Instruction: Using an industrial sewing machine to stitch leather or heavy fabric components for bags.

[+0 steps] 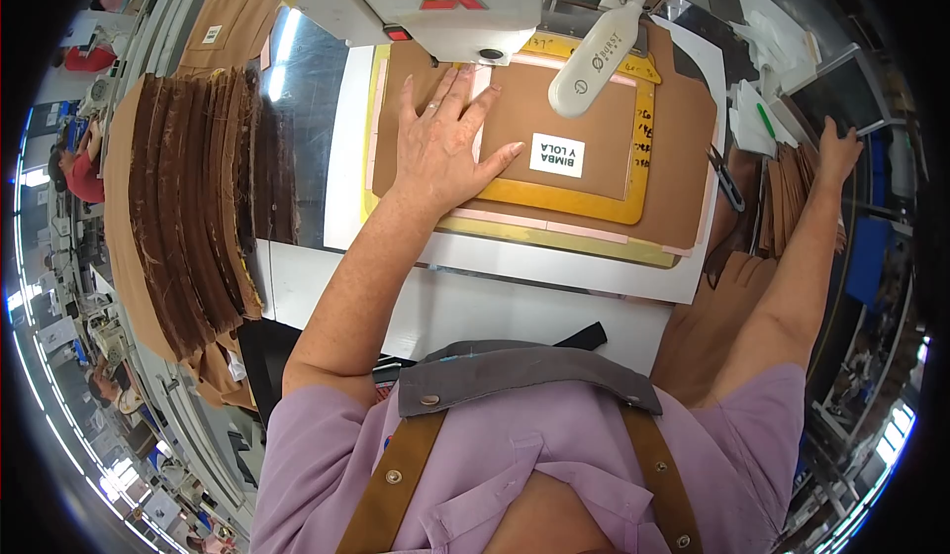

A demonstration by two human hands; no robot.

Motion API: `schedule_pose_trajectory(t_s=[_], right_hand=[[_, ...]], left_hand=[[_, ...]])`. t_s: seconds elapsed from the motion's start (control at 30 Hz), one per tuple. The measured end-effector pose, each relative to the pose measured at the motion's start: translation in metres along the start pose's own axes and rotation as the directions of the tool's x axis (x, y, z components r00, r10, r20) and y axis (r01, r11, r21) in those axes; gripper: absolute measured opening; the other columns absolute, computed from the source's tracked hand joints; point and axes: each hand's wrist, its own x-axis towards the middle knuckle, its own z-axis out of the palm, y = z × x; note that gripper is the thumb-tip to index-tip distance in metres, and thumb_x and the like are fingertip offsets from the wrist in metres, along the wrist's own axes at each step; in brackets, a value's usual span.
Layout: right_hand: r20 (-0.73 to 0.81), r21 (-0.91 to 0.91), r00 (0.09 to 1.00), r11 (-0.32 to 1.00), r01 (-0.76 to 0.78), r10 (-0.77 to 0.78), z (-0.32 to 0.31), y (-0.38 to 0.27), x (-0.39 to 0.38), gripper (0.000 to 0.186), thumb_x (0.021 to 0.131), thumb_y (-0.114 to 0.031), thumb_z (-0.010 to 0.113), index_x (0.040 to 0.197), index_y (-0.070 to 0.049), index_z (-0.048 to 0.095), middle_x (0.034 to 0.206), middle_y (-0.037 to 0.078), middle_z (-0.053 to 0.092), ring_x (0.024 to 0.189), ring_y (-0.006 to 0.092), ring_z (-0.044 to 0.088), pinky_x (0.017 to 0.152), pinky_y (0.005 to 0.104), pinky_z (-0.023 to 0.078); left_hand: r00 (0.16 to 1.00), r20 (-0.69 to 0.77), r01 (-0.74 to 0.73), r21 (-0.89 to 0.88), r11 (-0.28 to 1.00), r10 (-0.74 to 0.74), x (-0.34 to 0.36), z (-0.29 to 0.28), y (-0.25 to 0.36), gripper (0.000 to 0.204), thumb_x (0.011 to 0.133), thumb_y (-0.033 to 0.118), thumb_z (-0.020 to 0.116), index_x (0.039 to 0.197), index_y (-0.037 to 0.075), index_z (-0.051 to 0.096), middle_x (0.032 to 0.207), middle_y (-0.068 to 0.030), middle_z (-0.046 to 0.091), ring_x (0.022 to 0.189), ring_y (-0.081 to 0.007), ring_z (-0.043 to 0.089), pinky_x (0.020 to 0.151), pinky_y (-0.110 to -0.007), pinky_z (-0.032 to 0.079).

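Left fingers: my left hand (pixel 440 138) lies flat, fingers wide apart, thumb out to the right, gripping nothing.
Work under them: the flat brown leather-like panel (pixel 524 109) is beneath my palm and spreads to the right of my thumb.
Frame: the yellow flat rectangular frame with rounded corners (pixel 564 201) borders that area; its lower bar runs right from below my thumb.
Label: the small white rectangular label with dark lettering (pixel 557 155) lies just right of my thumb tip, upside down to me and uncovered.
Machine head: the bulky white machine housing (pixel 455 10) stands just beyond my fingertips; I can't tell how much height separates them.
Right fingers: my right hand (pixel 839 153) is stretched far out to the right, at the edge of the dark flat screen-like panel (pixel 836 94); whether I touch, press or grip it, I cannot tell.
Pressing well: I'd spread light, even pressure through the whole palm, so the brown panel stays flat without being dragged sideways.
Clearance: I'd draw my fingertips back from the machine head before anything moves there.
Label care: my thumb should stay off the label, as a brush might skew it.
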Motion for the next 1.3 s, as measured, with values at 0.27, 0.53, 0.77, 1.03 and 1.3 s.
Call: schedule_pose_trajectory(t_s=[0.27,0.53,0.77,1.03,1.3], right_hand=[[-0.154,0.008,0.981,0.993,0.12,-0.117,-0.02,-0.007,-0.011,0.071,0.087,-0.044,0.071,0.135,0.007,0.059,0.136,0.029,0.058,0.132,0.0429,0.052,0.112,0.0485,0.042],[0.067,0.614,0.751,0.621,0.488,-0.657,-0.079,-0.207,-0.216,0.021,0.098,-0.01,0.064,0.115,-0.007,0.074,0.11,0.008,0.072,0.102,0.0229,0.07,0.092,0.0334,0.054],[-0.004,0.741,0.378,0.251,0.623,-0.926,-0.041,-0.31,-0.32,0.024,0.09,-0.008,0.07,0.113,-0.004,0.073,0.112,0.012,0.069,0.102,0.0324,0.067,0.091,0.0427,0.054],[-0.062,0.491,0.34,0.268,0.829,-0.938,-0.024,-0.337,-0.34,0.031,0.083,-0.008,0.076,0.113,-0.004,0.072,0.107,0.009,0.068,0.096,0.0282,0.067,0.086,0.041,0.055],[-0.04,0.473,0.335,0.277,0.836,-0.941,-0.027,-0.336,-0.345,0.037,0.079,-0.009,0.074,0.117,-0.007,0.073,0.111,0.006,0.068,0.102,0.0246,0.065,0.092,0.0397,0.054]], left_hand=[[1.0,-0.004,-0.006,-0.004,1.0,0.006,0.002,0.001,0.001,0.066,0.092,0.061,0.064,0.139,0.015,0.064,0.148,-0.0221,0.055,0.143,-0.0326,0.048,0.12,-0.062,0.019],[1.0,0.007,0.024,0.012,1.0,-0.024,-0.003,0.0,-0.003,0.068,0.091,0.063,0.063,0.136,0.012,0.066,0.146,-0.0215,0.056,0.145,-0.0325,0.046,0.122,-0.065,0.016],[1.0,-0.03,0.008,0.013,1.0,-0.008,0.003,0.005,0.001,0.066,0.091,0.062,0.065,0.135,0.014,0.066,0.147,-0.0194,0.056,0.143,-0.0313,0.048,0.119,-0.067,0.018],[0.999,-0.036,0.041,0.01,0.999,-0.04,-0.002,0.009,-0.002,0.063,0.092,0.062,0.063,0.138,0.019,0.064,0.15,-0.0164,0.055,0.144,-0.0288,0.048,0.119,-0.067,0.018],[0.998,-0.058,0.03,-0.005,1.0,-0.031,-0.001,0.01,-0.003,0.063,0.088,0.057,0.068,0.136,0.017,0.065,0.148,-0.0154,0.056,0.143,-0.0288,0.048,0.119,-0.068,0.019]])
